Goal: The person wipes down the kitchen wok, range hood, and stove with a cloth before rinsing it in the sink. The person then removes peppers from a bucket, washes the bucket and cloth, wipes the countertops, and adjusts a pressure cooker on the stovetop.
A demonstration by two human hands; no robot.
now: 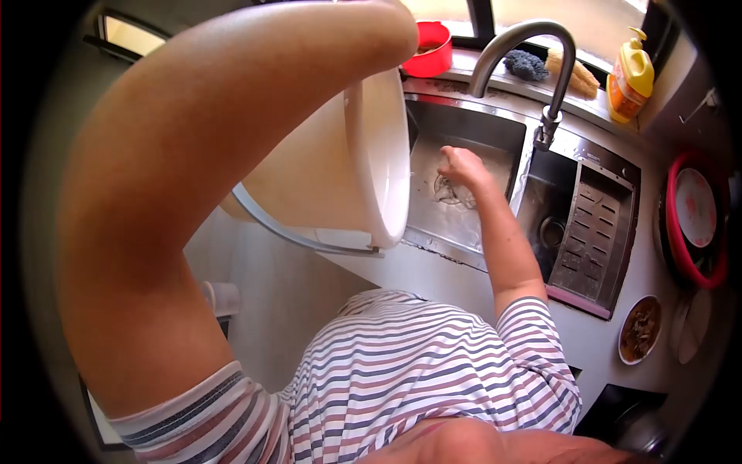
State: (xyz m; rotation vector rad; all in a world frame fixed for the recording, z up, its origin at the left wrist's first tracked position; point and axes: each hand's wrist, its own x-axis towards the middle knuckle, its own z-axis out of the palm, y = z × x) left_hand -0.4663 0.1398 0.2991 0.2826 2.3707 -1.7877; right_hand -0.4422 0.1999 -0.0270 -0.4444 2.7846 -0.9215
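A large cream-white bucket is tilted on its side at the left of the sink, its mouth facing the basin. Its grey handle hangs below the rim. My raised left arm crosses in front of the bucket, and the left hand itself does not show. Over the left basin of the steel sink is my right hand, its fingers curled together; whether anything is in them I cannot make out. Just below that hand lies the round drain, with wet steel around it.
A curved faucet rises behind the sink. On the sill stand a red container, a dark scrubber, a yellow sponge and a yellow pump bottle. To the right are a red basin and a bowl of food.
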